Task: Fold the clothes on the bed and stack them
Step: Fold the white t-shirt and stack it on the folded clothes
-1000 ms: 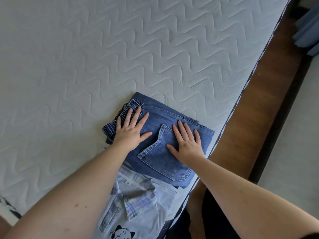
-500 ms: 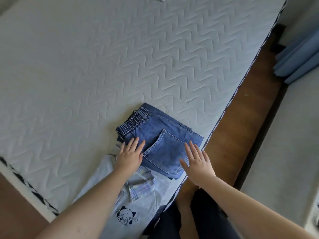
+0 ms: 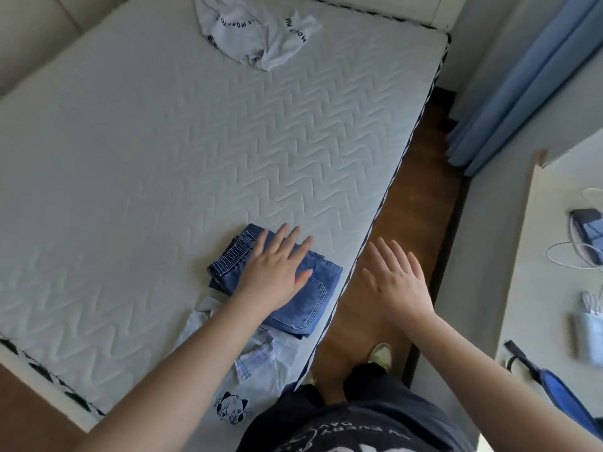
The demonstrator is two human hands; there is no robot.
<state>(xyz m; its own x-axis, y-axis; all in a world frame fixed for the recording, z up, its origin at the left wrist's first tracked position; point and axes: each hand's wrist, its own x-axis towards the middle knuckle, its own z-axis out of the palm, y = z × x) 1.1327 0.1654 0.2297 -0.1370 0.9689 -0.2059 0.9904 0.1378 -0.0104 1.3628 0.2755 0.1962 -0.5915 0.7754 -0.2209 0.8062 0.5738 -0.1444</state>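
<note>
Folded blue jeans lie at the near right edge of the quilted grey mattress, on top of a pale blue shirt with a plaid collar and a cat print. My left hand hovers flat over the jeans with straight fingers; whether it touches them I cannot tell. My right hand is spread open in the air beyond the bed's edge, above the floor, holding nothing. A crumpled white garment with black lettering lies unfolded at the far end of the bed.
A strip of brown wooden floor runs along the bed's right side, where my foot stands. Blue curtains hang at the right. A pale desk at the right carries a phone, white cables and a blue strap.
My head has lifted, bringing the far end of the bed and the white garment into view. Both hands have come up off the jeans; the right has moved out past the bed's edge.
</note>
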